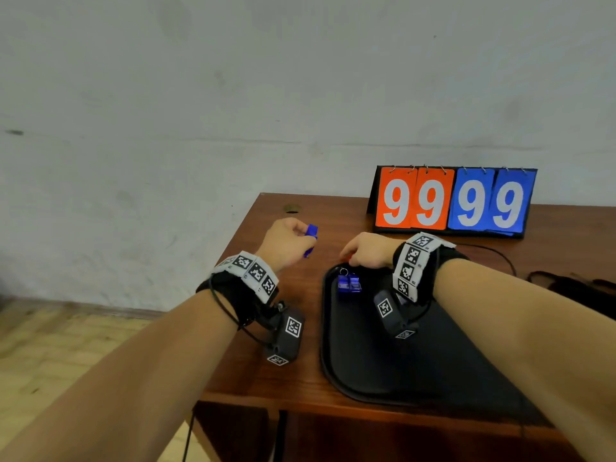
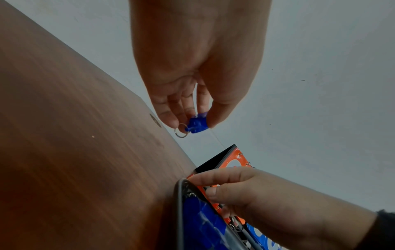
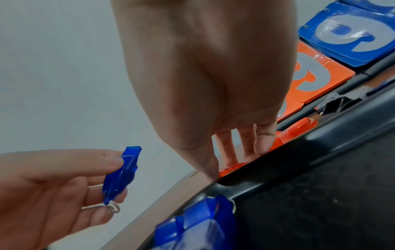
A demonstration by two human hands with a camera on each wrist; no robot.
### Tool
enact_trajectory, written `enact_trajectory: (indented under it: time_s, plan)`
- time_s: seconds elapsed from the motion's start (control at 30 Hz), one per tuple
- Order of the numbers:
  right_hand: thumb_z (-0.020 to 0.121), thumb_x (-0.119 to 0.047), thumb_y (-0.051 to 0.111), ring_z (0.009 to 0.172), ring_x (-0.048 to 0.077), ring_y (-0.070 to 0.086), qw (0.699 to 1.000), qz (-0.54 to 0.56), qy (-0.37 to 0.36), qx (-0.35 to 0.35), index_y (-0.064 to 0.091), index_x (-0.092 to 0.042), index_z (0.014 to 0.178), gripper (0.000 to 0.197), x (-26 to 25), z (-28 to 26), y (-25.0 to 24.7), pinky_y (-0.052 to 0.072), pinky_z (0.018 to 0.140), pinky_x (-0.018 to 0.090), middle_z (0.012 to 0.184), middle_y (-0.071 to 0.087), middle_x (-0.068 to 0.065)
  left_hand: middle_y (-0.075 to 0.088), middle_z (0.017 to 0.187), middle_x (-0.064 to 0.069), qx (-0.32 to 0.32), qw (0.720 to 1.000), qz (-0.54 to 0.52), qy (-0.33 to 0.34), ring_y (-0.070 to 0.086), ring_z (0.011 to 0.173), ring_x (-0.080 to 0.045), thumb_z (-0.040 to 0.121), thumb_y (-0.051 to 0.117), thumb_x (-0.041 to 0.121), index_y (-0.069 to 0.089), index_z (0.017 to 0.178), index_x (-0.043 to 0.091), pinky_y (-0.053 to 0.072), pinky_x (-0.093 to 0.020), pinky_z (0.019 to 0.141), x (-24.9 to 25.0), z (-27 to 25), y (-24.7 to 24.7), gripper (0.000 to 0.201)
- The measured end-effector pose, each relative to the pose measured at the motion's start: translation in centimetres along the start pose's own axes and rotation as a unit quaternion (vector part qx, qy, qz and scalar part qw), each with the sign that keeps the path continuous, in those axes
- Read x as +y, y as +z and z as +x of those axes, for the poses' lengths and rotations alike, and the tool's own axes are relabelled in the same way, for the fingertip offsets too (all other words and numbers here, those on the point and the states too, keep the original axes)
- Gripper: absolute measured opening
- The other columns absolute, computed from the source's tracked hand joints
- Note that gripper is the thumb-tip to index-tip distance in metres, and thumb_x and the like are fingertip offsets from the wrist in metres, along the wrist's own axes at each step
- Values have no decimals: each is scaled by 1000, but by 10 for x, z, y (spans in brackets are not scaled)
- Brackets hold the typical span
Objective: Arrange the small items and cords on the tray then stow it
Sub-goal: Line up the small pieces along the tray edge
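Observation:
My left hand pinches a blue whistle with a metal key ring between thumb and fingers. It holds it above the desk, left of the black tray. Two more blue whistles lie in the tray's far left corner. My right hand reaches just past the tray's far rim. Its thumb and fingers close on an orange whistle that lies on the desk there. The rim and the fingers hide most of that whistle.
A flip scoreboard showing 9999 stands at the back of the brown desk. A black binder clip lies in front of it. Dark cords lie at the right edge. The desk ends just left of my left hand.

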State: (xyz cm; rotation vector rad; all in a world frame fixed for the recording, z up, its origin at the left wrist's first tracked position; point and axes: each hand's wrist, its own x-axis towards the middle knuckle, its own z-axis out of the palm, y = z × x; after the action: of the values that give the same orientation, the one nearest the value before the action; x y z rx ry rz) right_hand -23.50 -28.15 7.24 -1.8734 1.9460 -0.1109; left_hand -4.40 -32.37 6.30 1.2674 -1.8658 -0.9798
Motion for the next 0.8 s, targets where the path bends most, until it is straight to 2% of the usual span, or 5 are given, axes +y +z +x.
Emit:
enact_trajectory:
  time_s: [0.1, 0.3, 0.5, 0.67, 0.8]
  plan:
    - [92, -3, 54, 116, 19, 58, 1000, 9, 2, 1, 66, -12, 126, 38, 3, 1, 0, 44, 96, 25, 129, 64, 3, 70, 95, -6, -4, 1000, -8, -9, 70, 73, -19, 85, 71, 14, 65, 99, 14, 57, -31, 66, 0, -1, 0, 14]
    - [88, -1, 60, 107, 15, 61, 993, 58, -4, 106, 72, -15, 116, 33, 9, -5, -4, 49, 93, 26, 121, 68, 2, 71, 99, -6, -4, 1000, -16, -22, 71, 89, -22, 79, 78, 19, 68, 98, 14, 59, -40, 83, 7, -12, -2, 22]
    - [82, 4, 67, 95, 15, 65, 976, 152, -47, 148, 68, -16, 116, 40, 4, -43, -21, 54, 70, 19, 109, 66, -1, 71, 91, -17, -10, 1000, -25, -1, 67, 60, -20, 85, 69, 4, 60, 107, 4, 52, -23, 51, 36, -31, -10, 23]
    - [81, 0, 72, 95, 19, 66, 960, 232, -46, 147, 68, -22, 109, 36, 8, -76, -30, 60, 78, 31, 110, 64, 1, 65, 91, -11, -44, 998, -36, 30, 67, 59, -21, 87, 63, -4, 60, 114, 9, 54, -25, 51, 64, -51, -3, 30]
    - [84, -1, 70, 88, 18, 68, 955, 262, -36, 131, 66, -21, 104, 29, 19, -106, -39, 60, 80, 35, 111, 62, 7, 62, 78, -11, -61, 997, -27, 44, 65, 59, -23, 84, 60, -12, 65, 98, 9, 57, -27, 52, 84, -65, 8, 26]
